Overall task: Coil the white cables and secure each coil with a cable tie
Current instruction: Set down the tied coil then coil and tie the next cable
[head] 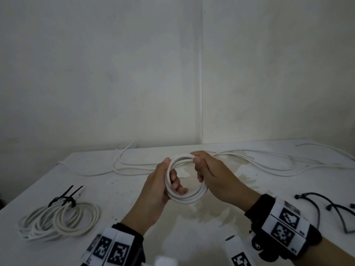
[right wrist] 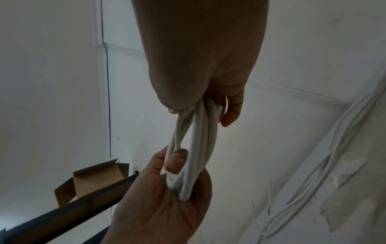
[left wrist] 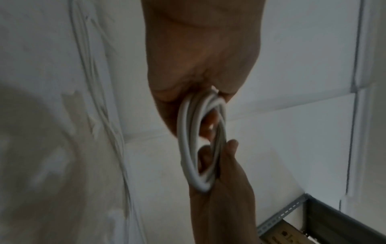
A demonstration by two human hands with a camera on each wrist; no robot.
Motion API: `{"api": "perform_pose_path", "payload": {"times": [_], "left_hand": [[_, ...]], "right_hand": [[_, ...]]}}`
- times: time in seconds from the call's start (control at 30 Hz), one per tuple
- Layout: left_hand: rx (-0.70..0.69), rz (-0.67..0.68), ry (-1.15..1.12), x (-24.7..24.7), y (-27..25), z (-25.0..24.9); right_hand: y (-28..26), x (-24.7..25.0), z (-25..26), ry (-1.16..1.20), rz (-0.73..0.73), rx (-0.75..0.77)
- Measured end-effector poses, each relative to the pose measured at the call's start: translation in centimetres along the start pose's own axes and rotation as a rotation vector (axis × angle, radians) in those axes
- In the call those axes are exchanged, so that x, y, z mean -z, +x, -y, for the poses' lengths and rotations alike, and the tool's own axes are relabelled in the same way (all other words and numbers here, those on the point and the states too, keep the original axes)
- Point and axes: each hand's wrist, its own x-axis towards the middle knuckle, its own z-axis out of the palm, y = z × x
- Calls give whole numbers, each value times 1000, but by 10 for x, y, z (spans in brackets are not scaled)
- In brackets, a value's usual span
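A small coil of white cable (head: 185,196) is held above the middle of the white table (head: 134,208). My left hand (head: 169,181) grips its left side, fingers curled through the ring and thumb on the outside. My right hand (head: 199,166) pinches the coil's top right, thumb on top. The left wrist view shows the coil (left wrist: 188,148) edge-on between both hands, and the right wrist view shows the coil (right wrist: 198,148) the same way. Several loose white cables (head: 269,164) lie along the table's far side.
Several coils tied with black cable ties (head: 59,217) lie at the front left. Loose black cable ties (head: 330,208) lie at the right. The wall stands close behind the table. A cardboard box (right wrist: 92,181) and a dark metal frame (left wrist: 325,214) lie beyond the table edges.
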Motion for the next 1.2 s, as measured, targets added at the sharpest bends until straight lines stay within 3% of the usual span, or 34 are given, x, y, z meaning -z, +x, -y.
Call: {"api": "perform_pose_path", "payload": {"times": [0.2, 0.33, 0.47, 0.7, 1.03, 1.2], "left_hand": [[84, 121, 251, 4, 4, -14], [70, 66, 229, -9, -4, -10], [35, -23, 177, -14, -2, -5], [-22, -72, 161, -10, 3, 4], [86, 135, 257, -11, 9, 3], [22, 155, 312, -35, 10, 17]], "right_hand": [[-2, 2, -2, -184, 137, 129], [-3, 2, -3, -152, 124, 116], [-4, 1, -1, 63, 21, -34], [-3, 0, 6, 510, 52, -339], [-8, 6, -4, 264, 16, -242], [-22, 23, -12, 262, -12, -270]]}}
